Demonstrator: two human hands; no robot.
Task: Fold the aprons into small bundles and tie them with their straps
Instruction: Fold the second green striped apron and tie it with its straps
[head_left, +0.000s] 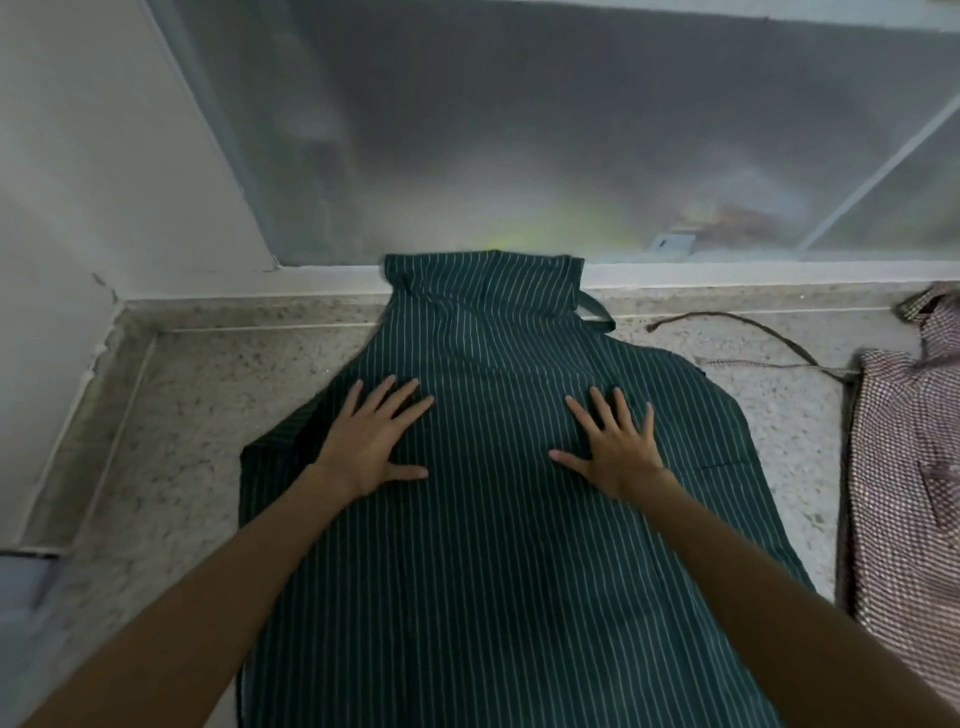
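A dark green apron with thin white stripes (488, 545) lies spread flat on the speckled stone counter (197, 415), its bib reaching the window ledge. One green strap (597, 312) loops out at the bib's right side. My left hand (369, 441) rests flat on the apron's left part, fingers spread. My right hand (615, 447) presses flat on the right part, fingers spread too. Neither hand grips anything.
A red-and-white checked apron (909, 493) lies at the counter's right edge, its dark strap (753, 332) trailing left across the stone. A frosted window (519, 156) stands behind the counter. A white wall (78, 182) bounds the left side.
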